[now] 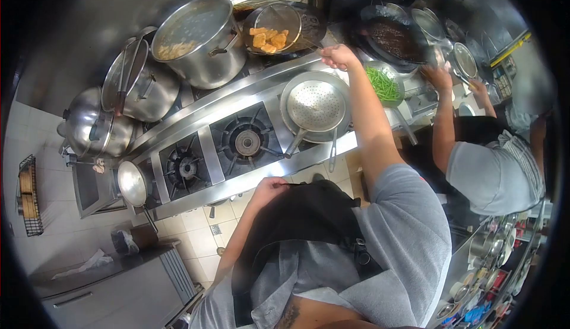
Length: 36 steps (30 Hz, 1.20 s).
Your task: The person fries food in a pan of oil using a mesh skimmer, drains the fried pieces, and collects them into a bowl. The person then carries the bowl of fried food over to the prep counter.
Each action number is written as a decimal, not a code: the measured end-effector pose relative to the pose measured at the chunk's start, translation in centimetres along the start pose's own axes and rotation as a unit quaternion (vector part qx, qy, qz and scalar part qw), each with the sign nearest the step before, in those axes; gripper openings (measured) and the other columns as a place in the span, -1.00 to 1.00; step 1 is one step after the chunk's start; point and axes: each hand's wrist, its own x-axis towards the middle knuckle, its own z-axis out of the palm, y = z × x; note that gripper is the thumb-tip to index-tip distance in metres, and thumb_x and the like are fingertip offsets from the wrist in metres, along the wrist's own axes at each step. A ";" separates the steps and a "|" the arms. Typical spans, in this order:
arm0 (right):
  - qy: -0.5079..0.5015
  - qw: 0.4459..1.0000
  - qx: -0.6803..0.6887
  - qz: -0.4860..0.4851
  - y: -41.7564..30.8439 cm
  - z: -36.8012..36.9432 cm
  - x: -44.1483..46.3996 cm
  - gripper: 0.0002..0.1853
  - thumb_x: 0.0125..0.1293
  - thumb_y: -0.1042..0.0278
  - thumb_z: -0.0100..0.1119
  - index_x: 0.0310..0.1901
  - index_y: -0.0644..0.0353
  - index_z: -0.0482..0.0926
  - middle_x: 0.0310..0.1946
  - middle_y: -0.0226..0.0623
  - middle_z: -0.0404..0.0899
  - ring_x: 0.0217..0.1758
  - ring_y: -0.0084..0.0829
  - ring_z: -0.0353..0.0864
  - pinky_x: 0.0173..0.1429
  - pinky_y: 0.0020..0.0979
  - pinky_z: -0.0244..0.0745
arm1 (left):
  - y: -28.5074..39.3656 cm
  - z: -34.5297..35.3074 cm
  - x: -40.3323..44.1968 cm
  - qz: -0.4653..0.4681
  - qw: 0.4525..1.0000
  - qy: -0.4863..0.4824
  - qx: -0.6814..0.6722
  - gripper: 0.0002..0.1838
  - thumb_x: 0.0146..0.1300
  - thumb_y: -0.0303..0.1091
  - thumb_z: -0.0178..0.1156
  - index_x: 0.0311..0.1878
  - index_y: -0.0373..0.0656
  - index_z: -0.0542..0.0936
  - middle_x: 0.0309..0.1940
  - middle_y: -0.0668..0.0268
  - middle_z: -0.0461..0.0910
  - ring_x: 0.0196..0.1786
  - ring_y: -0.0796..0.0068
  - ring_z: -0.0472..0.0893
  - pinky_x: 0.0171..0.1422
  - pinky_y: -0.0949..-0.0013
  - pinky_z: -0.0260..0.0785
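Note:
My right hand [337, 57] is closed on the thin handle of a wire strainer [278, 21]. In the strainer's basket lie several orange-brown fried pieces [269, 39], over a dark wok [312, 26] at the back of the stove. Near the front of my black apron [303, 210] is my left hand [272, 189], its fingers curled at the apron's edge; whether they grip the cloth is too small to tell. Below my right forearm's left side, a perforated ladle [316, 104] rests in a metal pan on the stove front.
Large steel pots [202, 44] stand at the back left. Two gas burners [247, 142] are in front. Green beans [383, 84] fill a strainer right of my forearm. A co-worker [493, 174] works at the right beside a wok of dark liquid [392, 38].

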 end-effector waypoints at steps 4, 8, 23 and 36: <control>0.052 0.992 -0.110 -0.031 -1.3 0.8 -2.4 -0.68 0.36 0.30 0.14 0.02 0.35 0.63 -0.55 -0.30 0.62 -0.74 -0.61 0.42 -0.77 -0.51 0.18 | 0.2 -0.1 -0.2 0.001 1.000 0.005 0.028 -0.91 0.21 -0.44 0.30 -0.26 -0.25 0.70 -0.45 0.36 0.68 -0.37 0.66 0.60 -0.23 0.50 0.45; 0.070 0.969 -0.225 -0.072 -1.6 1.1 -2.8 -0.72 0.34 0.30 0.15 -0.10 0.35 0.68 -0.56 -0.28 0.66 -0.72 -0.56 0.46 -0.65 -0.43 0.36 | 1.0 -0.3 -0.1 0.001 0.998 -0.017 0.052 -0.91 0.22 -0.44 0.30 -0.28 -0.25 0.69 -0.45 0.36 0.69 -0.38 0.67 0.60 -0.24 0.50 0.45; 0.191 0.887 -0.395 -0.146 -5.7 5.2 -9.2 -0.75 0.25 0.32 0.13 -0.14 0.20 0.72 -0.20 0.15 0.64 -0.03 0.07 0.65 0.14 -0.07 0.53 | 0.2 -0.4 0.1 0.009 0.998 -0.022 0.051 -0.92 0.22 -0.44 0.27 -0.30 -0.22 0.69 -0.48 0.40 0.67 -0.41 0.68 0.58 -0.26 0.50 0.44; 0.133 0.878 -0.436 -0.143 -4.1 5.3 -8.8 -0.75 0.26 0.34 0.14 -0.13 0.26 0.70 -0.23 0.17 0.65 -0.05 0.10 0.65 0.10 -0.06 0.54 | 0.7 -0.3 -0.1 -0.002 1.000 -0.023 0.012 -0.94 0.23 -0.45 0.27 -0.29 -0.22 0.68 -0.49 0.44 0.65 -0.40 0.71 0.57 -0.26 0.52 0.42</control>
